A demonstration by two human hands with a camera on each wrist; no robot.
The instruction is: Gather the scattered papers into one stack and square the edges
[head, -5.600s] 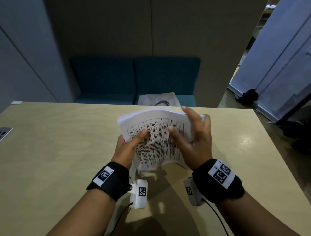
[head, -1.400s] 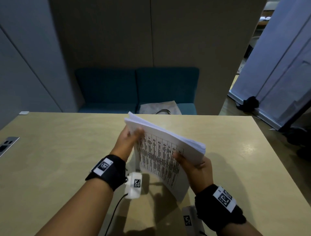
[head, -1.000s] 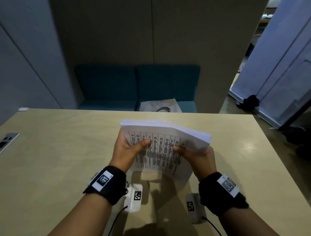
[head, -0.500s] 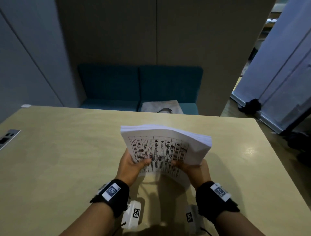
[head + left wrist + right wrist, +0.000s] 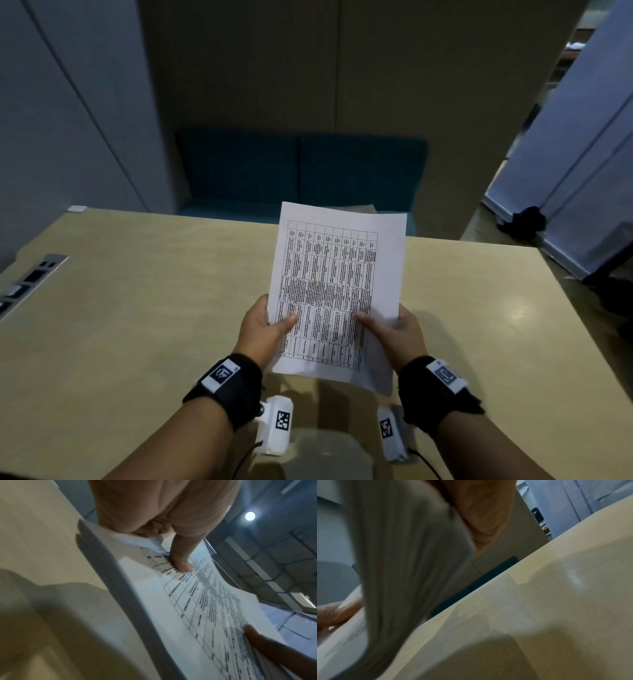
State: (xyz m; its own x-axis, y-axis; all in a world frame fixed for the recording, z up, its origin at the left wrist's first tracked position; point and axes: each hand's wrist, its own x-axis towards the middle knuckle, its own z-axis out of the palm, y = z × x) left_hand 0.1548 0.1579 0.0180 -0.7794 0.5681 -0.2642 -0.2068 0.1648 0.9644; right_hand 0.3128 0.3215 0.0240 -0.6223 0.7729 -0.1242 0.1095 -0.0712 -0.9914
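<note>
A thick stack of white papers with a printed table on the top sheet is held above the pale wooden table, its top sheet facing me. My left hand grips the stack's lower left edge, thumb on top. My right hand grips the lower right edge the same way. In the left wrist view my left thumb presses on the papers, and the right thumb tip shows at the far edge. The right wrist view shows the stack's side edge, blurred, above the table.
A socket strip is set into the table's left edge. Behind the table stands a teal sofa against a partition wall. A whiteboard panel leans at the right. No other papers lie on the table.
The stack has tipped from standing on its edge with the top edge toward me to lying flatter with its face up. Both hands slid to its near lower corners.
</note>
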